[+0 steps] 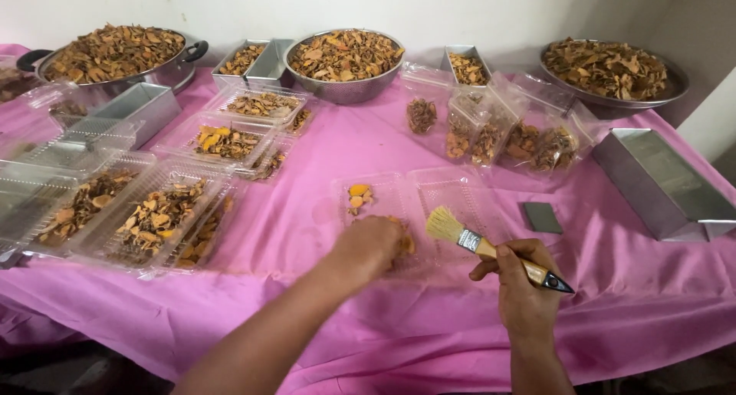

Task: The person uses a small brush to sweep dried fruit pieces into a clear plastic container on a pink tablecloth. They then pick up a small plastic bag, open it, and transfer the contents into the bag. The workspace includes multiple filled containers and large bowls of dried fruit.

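Head view, looking down on a worktop [291,234] draped in pink cloth. Left hand [372,245] palm down inside the open clear clamshell tray [452,192], fingers curled over a small heap of orange-brown dried slices [404,244]; grip closed loosely on them, exact hold hidden under the knuckles. A few more yellow slices [358,196] farther back in the same half of the tray, apart from the hand. Right hand [525,276] wrapped tight round the wooden handle of a flat brush [475,243], dark handle tip pointing back and right toward the body, pale bristles up and left. Long axis of the brush slanting from lower right to upper left, bristle end just beside the left hand and over the empty half of the tray. Slices thus lying left of the bristles, nearer the left hand, already under it. Small dark square pad [542,217] on the cloth right of the tray, well clear of both hands. Filled trays at far left, metal bowls of dried pieces along the wall.
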